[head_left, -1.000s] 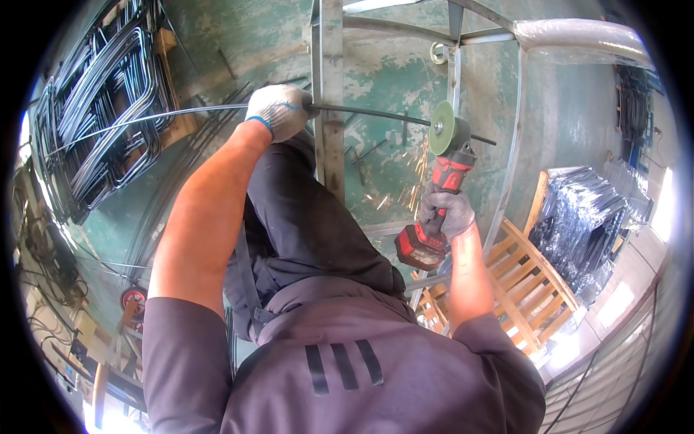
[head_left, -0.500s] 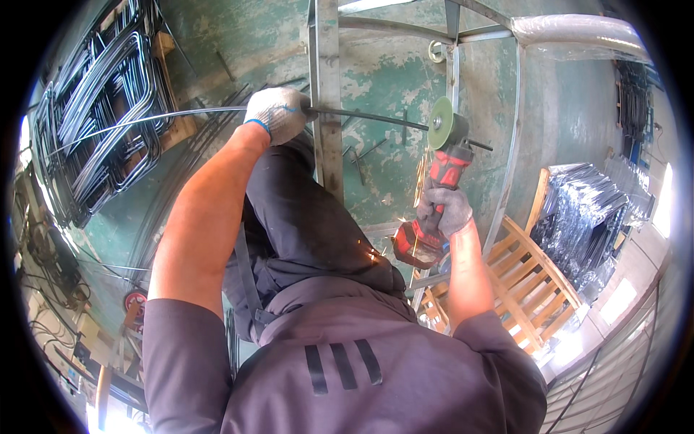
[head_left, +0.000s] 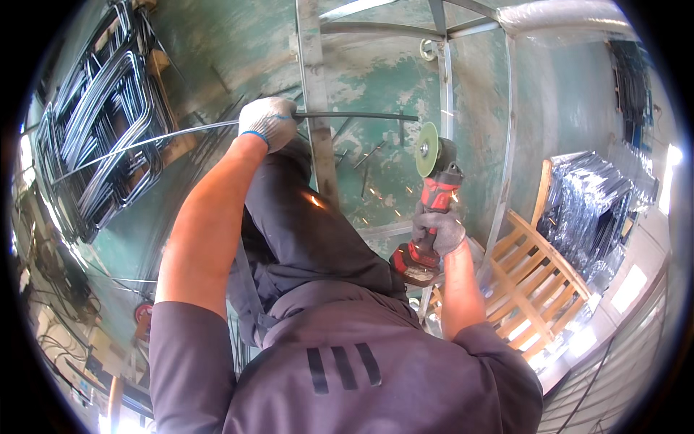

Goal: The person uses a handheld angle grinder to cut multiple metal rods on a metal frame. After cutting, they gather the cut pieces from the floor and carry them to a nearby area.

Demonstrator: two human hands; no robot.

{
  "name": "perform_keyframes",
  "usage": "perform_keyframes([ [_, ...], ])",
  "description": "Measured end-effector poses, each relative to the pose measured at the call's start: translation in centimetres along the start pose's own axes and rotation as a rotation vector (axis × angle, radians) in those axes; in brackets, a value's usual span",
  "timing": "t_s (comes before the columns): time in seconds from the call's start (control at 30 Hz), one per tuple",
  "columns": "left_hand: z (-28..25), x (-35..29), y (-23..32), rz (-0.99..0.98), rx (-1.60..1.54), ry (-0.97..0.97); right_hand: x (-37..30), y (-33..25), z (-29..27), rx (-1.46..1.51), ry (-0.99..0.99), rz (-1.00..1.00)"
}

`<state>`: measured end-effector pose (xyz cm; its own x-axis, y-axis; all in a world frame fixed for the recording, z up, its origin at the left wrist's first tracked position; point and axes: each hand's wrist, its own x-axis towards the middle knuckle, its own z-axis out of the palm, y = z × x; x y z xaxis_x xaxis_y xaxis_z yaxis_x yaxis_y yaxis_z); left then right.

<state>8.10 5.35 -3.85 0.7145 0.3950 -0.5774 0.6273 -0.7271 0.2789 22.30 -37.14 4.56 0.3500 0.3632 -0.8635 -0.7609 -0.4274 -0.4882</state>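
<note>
My left hand (head_left: 269, 124), in a white knit glove, is closed around a long thin metal rod (head_left: 358, 114) beside an upright square post. The rod crosses the post and its right end stops in the air; its other part runs left toward a stack of bent bars. My right hand (head_left: 441, 230), in a grey glove, grips a red and black cordless angle grinder (head_left: 438, 194). Its pale green disc (head_left: 428, 150) sits below and right of the rod's end, apart from it. Several small sparks hang in the air near my thigh and the grinder.
A metal frame with an upright post (head_left: 313, 94) stands before me. At the left lies a stack of bent black bars (head_left: 108, 123). On the right are a wooden pallet (head_left: 535, 278) and plastic-wrapped bars (head_left: 589, 210). Loose rod pieces (head_left: 369, 155) lie on the worn green floor.
The grinder has moved down, away from the rod. The rod piece that stuck out right of the disc is gone, and the rod now ends short of the disc. Fewer sparks show at the grinder.
</note>
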Motion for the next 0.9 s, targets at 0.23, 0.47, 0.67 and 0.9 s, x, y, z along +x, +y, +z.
perform_keyframes([
  [0.23, -0.5, 0.3, 0.6, -0.040, 0.025, -0.018, -0.1, -2.1, 0.9, 0.059, 0.009, -0.018],
  [0.47, -1.1, -0.1, 1.3, -0.039, 0.048, -0.028, 2.2, -2.5, 1.0, 0.097, -0.049, -0.012],
  [0.67, -1.2, -0.1, 1.5, -0.045, 0.057, -0.055, 2.5, -2.2, 1.2, 0.121, -0.059, 0.022],
  [0.9, -1.1, -0.1, 0.3, -0.053, 0.102, -0.027, 0.9, -3.7, 2.7, 0.058, -0.014, -0.002],
])
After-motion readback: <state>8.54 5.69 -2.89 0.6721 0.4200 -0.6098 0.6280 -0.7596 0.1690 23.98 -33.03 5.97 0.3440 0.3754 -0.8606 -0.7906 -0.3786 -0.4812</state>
